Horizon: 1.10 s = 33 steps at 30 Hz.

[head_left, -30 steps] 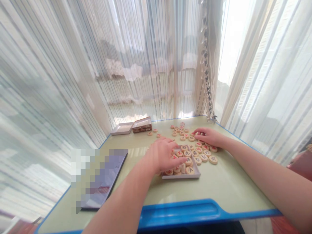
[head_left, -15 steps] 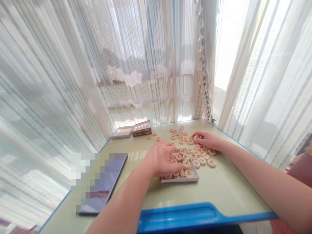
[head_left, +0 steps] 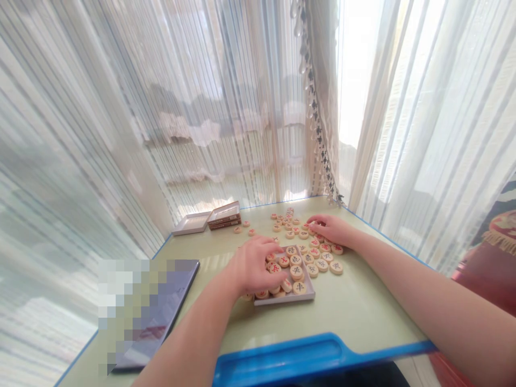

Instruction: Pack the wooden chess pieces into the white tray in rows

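Observation:
A shallow white box tray [head_left: 284, 301] on the green table holds several round Chinese chess pieces [head_left: 299, 287], lettered in red or black. My left hand [head_left: 258, 267] hovers over the tray's left side, thumb and fingers apart, with nothing visibly held. Just below its thumb, a red-lettered chess piece [head_left: 287, 285] leans tilted among the others. Farther back on the right, my right hand [head_left: 332, 229] rests low over loose pieces, its fingers curved and spread, fingertips near or touching some. Part of the pile under that palm is hidden.
More chess pieces [head_left: 321, 265] lie loose right of the tray and behind it. Stacked brown boxes [head_left: 224, 215] and a shallow white lid [head_left: 191, 223] stand at the back left. A dark flat tablet-like thing [head_left: 173, 306] lies left. Blue edging [head_left: 282, 355] lines the front.
The camera view has shifted, so everything sits a little further left. The piece beneath my left thumb has tipped from its edge to show its red lettering. Both hands stay nearly in place.

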{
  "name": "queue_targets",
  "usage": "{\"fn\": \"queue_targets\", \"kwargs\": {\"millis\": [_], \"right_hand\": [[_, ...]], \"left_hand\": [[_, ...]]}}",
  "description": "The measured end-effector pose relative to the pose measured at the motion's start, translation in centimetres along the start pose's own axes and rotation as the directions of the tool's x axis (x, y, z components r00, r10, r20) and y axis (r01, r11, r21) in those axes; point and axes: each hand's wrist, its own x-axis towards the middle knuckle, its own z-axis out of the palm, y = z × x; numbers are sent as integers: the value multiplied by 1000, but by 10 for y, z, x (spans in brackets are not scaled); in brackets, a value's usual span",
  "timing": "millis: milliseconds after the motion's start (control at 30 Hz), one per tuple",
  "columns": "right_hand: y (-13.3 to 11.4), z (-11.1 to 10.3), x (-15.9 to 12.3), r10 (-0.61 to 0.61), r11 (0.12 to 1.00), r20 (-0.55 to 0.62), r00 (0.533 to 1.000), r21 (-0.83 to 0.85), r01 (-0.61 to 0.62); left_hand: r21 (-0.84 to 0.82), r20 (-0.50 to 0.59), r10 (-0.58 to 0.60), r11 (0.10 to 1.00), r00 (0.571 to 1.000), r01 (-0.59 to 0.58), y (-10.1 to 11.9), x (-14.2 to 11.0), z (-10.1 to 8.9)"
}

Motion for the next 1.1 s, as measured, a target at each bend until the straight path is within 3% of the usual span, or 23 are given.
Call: {"fn": "queue_targets", "kwargs": {"millis": [900,1100], "right_hand": [[0,1,1,-20,1000,-1,1000,-19,20],[0,1,1,-14,1000,-5,1000,-24,14]], "left_hand": [[6,-18,16,1000,1000,-15,4,3,4],[48,9,93,994,996,-94,4,6,4]]}}
